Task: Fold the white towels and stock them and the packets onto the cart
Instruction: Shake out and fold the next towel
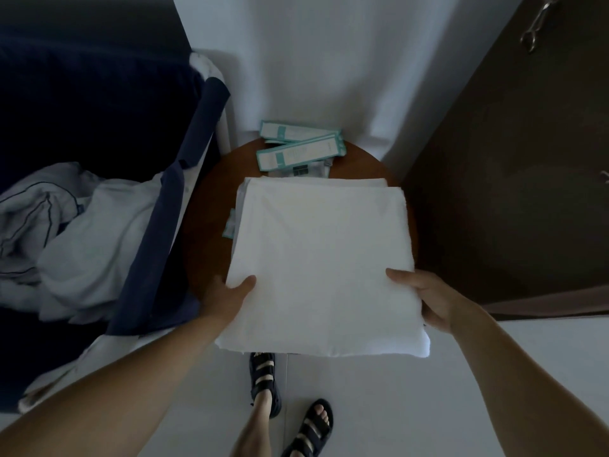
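Note:
A folded white towel lies flat in front of me, its near part hanging past the edge of a round brown table. My left hand grips its near left edge, thumb on top. My right hand grips the near right edge the same way. More folded white cloth shows under its far edge. Several white packets with teal borders lie at the back of the table. Another teal packet peeks out beside the towel's left side.
A cart with dark blue fabric sides stands to the left, holding crumpled white linen. A dark brown door is on the right, a white wall behind the table. My sandalled feet stand on the pale floor.

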